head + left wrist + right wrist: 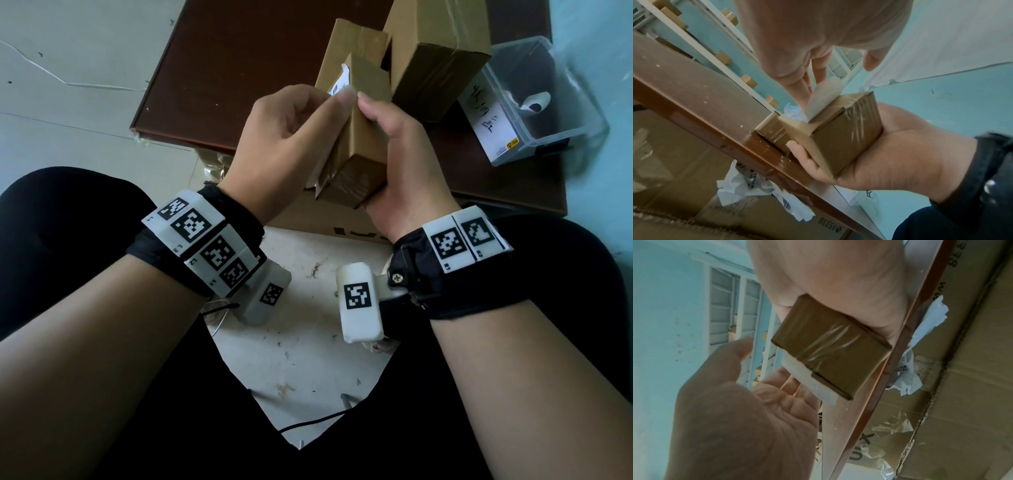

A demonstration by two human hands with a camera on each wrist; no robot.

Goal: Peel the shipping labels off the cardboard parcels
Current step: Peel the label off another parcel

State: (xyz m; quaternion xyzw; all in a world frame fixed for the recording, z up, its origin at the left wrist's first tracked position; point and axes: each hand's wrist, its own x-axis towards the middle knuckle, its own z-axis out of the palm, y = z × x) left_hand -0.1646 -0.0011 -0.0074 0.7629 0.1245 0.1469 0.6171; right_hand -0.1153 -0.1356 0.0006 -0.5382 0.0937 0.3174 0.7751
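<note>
A small brown taped parcel is held upright over the table's near edge. My right hand grips it from the right, palm against its side, thumb on its top edge. A white shipping label on its left face is partly lifted. My left hand holds that loose flap, fingers curled behind it and thumb at the parcel's top. In the left wrist view the label stands away from the parcel against my left fingers. The right wrist view shows the flap beside the parcel's taped end.
Two more cardboard parcels, one narrow and one larger, stand on the brown table. A clear plastic container sits at its right. Below the table a big carton holds crumpled white labels. My knees flank the floor.
</note>
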